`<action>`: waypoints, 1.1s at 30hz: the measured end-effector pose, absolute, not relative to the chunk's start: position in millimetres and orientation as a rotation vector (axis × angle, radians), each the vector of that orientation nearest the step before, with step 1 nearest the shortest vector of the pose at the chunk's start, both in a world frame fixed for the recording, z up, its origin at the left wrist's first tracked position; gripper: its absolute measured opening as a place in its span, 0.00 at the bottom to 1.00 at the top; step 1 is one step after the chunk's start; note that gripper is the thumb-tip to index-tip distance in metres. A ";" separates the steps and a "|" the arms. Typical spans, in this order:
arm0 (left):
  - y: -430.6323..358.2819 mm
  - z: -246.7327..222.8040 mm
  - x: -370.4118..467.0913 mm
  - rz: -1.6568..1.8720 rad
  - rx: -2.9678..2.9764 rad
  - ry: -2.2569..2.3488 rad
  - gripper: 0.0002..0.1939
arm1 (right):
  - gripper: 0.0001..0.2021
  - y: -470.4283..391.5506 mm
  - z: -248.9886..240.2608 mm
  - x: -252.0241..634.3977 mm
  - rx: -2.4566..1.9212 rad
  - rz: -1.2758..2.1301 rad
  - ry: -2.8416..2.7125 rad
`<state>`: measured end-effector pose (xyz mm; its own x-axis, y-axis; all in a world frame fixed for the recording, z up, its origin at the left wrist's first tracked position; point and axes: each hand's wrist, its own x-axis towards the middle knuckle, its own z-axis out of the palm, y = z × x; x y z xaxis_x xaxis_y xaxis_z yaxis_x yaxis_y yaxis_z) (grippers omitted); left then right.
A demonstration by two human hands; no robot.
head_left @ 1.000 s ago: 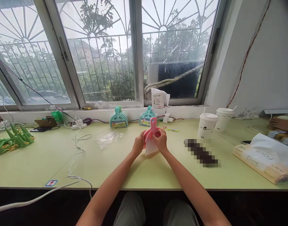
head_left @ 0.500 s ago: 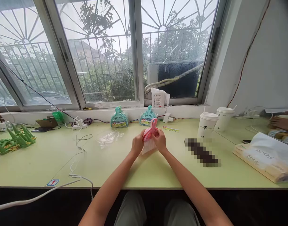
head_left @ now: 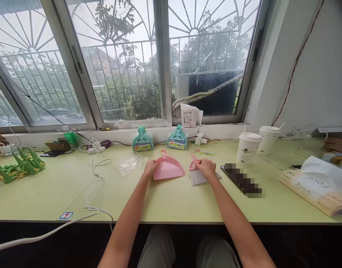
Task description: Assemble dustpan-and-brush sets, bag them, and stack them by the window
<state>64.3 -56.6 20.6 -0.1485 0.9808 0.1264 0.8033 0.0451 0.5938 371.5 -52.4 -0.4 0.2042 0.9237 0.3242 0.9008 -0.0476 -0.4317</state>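
From the head view, the left hand (head_left: 150, 169) has its fingers closed on the left edge of the pink dustpan (head_left: 169, 169), which stands at the middle of the table (head_left: 176, 208), loop handle pointing to the window side. The right hand (head_left: 207, 168) has its fingers wrapped over the pink head of the brush (head_left: 198, 178); the handle sticks out up and to the left of the fingers, and the pale bristles fan out below them toward the near side. Dustpan and brush are apart, with a narrow strip of tabletop between them.

Counted, there is one dustpan and one brush in hand, two groups of teal brush sets (head_left: 143, 139) near the wall, two white cups (head_left: 248, 147), one printed label (head_left: 203, 152), one clear wrapper (head_left: 130, 163) and one large tissue pack (head_left: 313, 186). How many sets the left teal group holds cannot be told.

The table's front edge runs well below both tools, with bare surface before it. On the right, a dark pixelated slab (head_left: 240, 180) lies just beside the bristles; on the left, the wrapper lies near the left hand.
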 end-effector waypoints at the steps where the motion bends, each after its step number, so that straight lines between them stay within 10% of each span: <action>1: -57.7 18.7 66.2 0.767 1.820 2.061 0.15 | 0.12 -51.8 -4.8 374.7 -1.983 0.040 -1.733; 20: -61.5 5.8 75.2 0.576 2.058 2.218 0.14 | 0.12 -51.7 -8.0 365.2 -1.936 -0.107 -1.701; 29: -77.3 -2.5 141.7 0.739 2.263 1.066 0.31 | 0.09 -61.8 -11.5 335.8 -1.525 0.047 -2.038; 33: -70.5 1.8 124.6 1.008 2.474 1.320 0.18 | 0.10 -63.8 -11.3 334.1 -1.448 0.123 -2.077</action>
<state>124.6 -70.5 1.8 0.3828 0.7852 0.4868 0.6764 -0.5971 0.4313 334.1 -63.8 -11.3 -0.2274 0.8802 0.4165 0.8250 0.4014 -0.3978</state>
